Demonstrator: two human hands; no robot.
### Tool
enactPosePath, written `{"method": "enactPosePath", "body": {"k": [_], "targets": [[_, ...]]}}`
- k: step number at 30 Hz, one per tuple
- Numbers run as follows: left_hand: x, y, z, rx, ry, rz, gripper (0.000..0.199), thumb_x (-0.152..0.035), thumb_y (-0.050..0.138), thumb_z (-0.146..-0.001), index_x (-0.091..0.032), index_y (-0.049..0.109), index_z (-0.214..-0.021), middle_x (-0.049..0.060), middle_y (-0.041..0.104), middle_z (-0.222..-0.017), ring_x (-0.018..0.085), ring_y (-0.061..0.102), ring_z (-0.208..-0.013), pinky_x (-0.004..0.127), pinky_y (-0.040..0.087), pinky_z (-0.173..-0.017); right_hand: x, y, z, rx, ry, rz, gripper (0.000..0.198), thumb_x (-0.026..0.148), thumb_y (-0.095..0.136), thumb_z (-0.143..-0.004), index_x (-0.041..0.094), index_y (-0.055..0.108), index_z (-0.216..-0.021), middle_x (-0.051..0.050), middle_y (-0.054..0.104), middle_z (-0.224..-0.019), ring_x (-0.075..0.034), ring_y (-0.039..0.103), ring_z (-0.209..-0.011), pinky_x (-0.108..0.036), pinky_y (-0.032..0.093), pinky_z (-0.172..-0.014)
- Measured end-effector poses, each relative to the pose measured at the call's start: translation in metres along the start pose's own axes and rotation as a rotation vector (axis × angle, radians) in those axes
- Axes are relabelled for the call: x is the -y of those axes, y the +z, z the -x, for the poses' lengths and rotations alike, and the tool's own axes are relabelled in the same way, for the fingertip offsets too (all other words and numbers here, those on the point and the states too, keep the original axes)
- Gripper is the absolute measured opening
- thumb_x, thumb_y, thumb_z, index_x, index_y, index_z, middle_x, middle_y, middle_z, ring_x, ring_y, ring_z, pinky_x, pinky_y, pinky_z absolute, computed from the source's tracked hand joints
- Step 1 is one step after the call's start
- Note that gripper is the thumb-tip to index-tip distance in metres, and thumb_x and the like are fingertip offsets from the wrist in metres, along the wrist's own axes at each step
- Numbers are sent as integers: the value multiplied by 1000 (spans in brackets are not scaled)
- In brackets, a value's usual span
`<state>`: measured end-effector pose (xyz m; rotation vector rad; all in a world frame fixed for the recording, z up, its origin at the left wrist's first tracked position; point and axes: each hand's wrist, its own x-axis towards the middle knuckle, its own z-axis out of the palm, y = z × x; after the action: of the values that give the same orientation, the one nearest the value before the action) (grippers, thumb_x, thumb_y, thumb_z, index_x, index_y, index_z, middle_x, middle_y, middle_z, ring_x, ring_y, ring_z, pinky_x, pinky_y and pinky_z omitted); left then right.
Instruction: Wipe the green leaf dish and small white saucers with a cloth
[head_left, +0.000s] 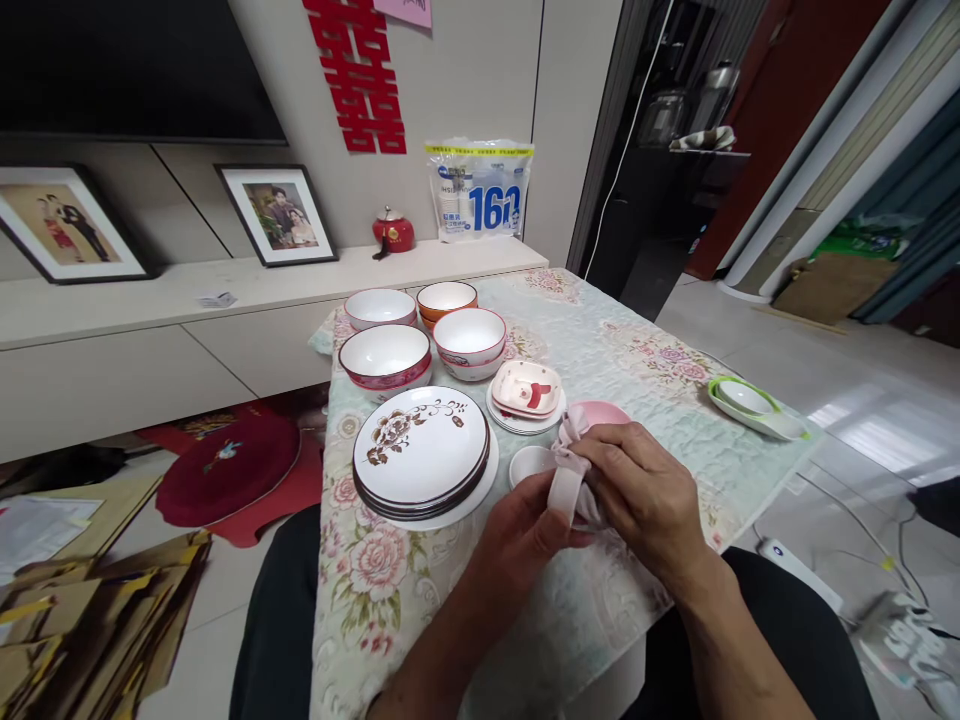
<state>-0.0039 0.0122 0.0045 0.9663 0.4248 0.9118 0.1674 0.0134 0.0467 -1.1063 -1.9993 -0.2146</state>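
Both hands meet over the near part of the floral-clothed counter. The left hand grips a small pale dish by its edge, while the right hand closes around a pinkish cloth pressed against that dish. Just beside them sits a small white dish, a pink plate behind, and a stack of flowered plates to the left.

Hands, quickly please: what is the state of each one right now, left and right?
Left hand: closed on a small pale dish, held on edge.
Right hand: closed on a pinkish cloth, pressed against that dish.
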Motion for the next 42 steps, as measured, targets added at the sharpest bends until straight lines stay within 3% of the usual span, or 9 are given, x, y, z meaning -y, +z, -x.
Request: {"method": "enactPosePath", "body": {"k": [5, 12, 18, 22, 27, 30, 33, 37, 42], "targets": [[-8, 3, 1, -10, 44, 0, 40, -41, 79, -82, -18, 73, -115, 2, 68, -90, 14, 61, -85, 26, 50, -81, 6, -3, -2, 9, -38, -6, 19, 9, 56, -95, 16, 68, -110, -10, 68, -102, -21, 63, -90, -32, 51, -76], [-2, 4, 0, -11, 114, -46, 66, -32, 88, -73, -26, 63, -134, 6, 66, -131, 25, 57, -120, 35, 42, -105, -10, 3, -4, 106, 105, -320, 16, 15, 58, -98, 22, 70, -104, -4, 69, -95, -17, 66, -90, -27, 54, -75], [-6, 4, -3, -32, -16, -54, 48, -48, 76, -82, -16, 68, -116, 8, 67, -102, 21, 62, -93, 33, 55, -80, -3, 2, 0, 39, 0, -29, 18, 10, 56, -96, 15, 69, -107, -10, 67, -99, -21, 63, -89, -32, 51, -74], [-12, 4, -2, -56, -10, -69, 37, -44, 79, -80, -15, 72, -102, 2, 65, -84, 14, 60, -78, 26, 52, -75, 3, 0, -1, 47, -37, -24, 20, 9, 54, -96, 15, 68, -110, -10, 67, -101, -20, 62, -90, -32, 51, -75], [-7, 5, 0, -15, 86, -29, 62, -29, 88, -72, -27, 65, -130, 4, 68, -125, 22, 60, -116, 32, 45, -102, -7, 3, -2, 83, 62, -244, 17, 14, 55, -98, 20, 68, -109, -7, 67, -98, -18, 66, -92, -28, 54, -77], [-1, 3, 0, -17, 73, -39, 68, -30, 87, -74, -27, 60, -137, 7, 65, -134, 26, 58, -123, 36, 44, -106, -13, 6, -1, 95, 77, -263, 17, 15, 56, -98, 22, 69, -107, -5, 68, -96, -17, 66, -91, -27, 54, -75], [0, 2, 0, -47, -21, -49, 71, -40, 84, -76, -23, 56, -139, 10, 69, -121, 25, 63, -109, 38, 52, -94, -11, 4, 1, 57, 61, -131, 19, 12, 56, -97, 20, 68, -108, -7, 68, -99, -19, 65, -92, -30, 53, -75], [-8, 4, -1, -60, -53, -72, 59, -56, 79, -76, -12, 70, -114, 8, 68, -94, 19, 61, -85, 33, 56, -75, -3, -2, 2, 50, -8, -4, 21, 10, 54, -96, 17, 68, -110, -9, 67, -101, -21, 63, -89, -32, 51, -74], [-8, 3, -1, -75, -20, -20, 54, -38, 87, -73, -19, 69, -120, 5, 71, -101, 18, 62, -92, 30, 51, -85, -1, 0, 0, 83, 20, -117, 22, 12, 51, -98, 19, 67, -112, -8, 67, -103, -20, 64, -94, -31, 53, -77]]}}
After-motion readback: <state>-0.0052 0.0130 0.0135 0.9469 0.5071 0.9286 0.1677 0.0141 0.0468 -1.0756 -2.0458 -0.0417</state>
